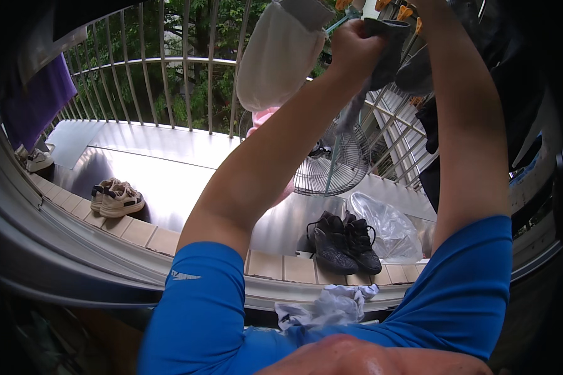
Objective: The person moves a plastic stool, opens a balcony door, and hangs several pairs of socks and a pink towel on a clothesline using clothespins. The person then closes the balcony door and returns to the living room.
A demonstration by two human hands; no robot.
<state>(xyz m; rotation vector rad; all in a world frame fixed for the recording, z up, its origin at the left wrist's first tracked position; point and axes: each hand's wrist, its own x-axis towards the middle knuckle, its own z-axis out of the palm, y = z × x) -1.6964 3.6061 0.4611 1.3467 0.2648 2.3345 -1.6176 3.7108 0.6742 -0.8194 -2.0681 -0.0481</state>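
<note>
My left hand (356,44) is raised near the top of the view, its fingers closed on the cuff of a dark grey sock (389,61). My right hand is past the top edge; only the raised forearm (464,103) shows. Orange clothespins (404,12) hang close to the sock, beside a light blue hanger bar (340,23). Left of my left hand hangs a pale, sock-shaped cloth item (281,61) with a grey cuff. Another dark grey sock (414,72) hangs behind, partly covered by my right arm.
Metal railing bars (186,75) enclose the balcony. A fan guard (333,173) stands beyond my arms. Black shoes (345,243), a clear plastic bag (387,229) and beige sneakers (117,199) sit along the tiled ledge (267,267). Crumpled pale cloth (330,304) lies near my chest. A purple cloth (40,103) hangs left.
</note>
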